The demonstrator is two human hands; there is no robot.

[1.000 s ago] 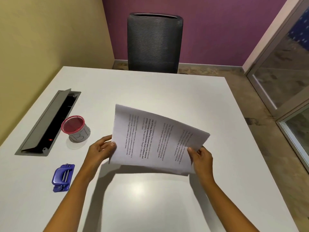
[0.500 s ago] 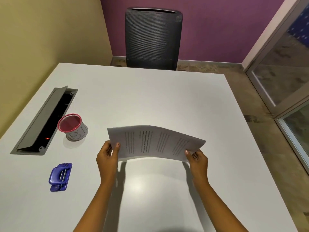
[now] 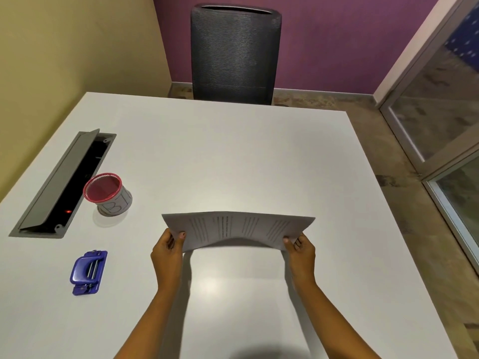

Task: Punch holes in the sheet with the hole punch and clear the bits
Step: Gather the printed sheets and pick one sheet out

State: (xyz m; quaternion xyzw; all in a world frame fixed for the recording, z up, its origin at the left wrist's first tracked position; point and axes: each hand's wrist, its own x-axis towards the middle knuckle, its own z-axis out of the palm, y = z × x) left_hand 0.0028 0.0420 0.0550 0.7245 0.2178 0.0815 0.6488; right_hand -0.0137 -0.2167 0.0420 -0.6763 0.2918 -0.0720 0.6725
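Observation:
A printed white sheet (image 3: 238,228) hangs just above the white table (image 3: 233,151), bowed upward along its middle. My left hand (image 3: 168,251) pinches its near left corner and my right hand (image 3: 300,251) pinches its near right corner. The blue hole punch (image 3: 88,272) lies flat on the table at the left, a good way left of my left hand and touched by neither hand.
A red-rimmed mesh cup (image 3: 108,194) stands behind the punch. Beside it a grey cable hatch (image 3: 62,185) is set in the table, its lid raised. A dark chair (image 3: 234,54) stands at the far edge. Glass partitions (image 3: 440,112) are at the right.
The sheet has dropped from a steep, lifted tilt to nearly flat above the table. Both hands came down and closer to me, still holding its corners.

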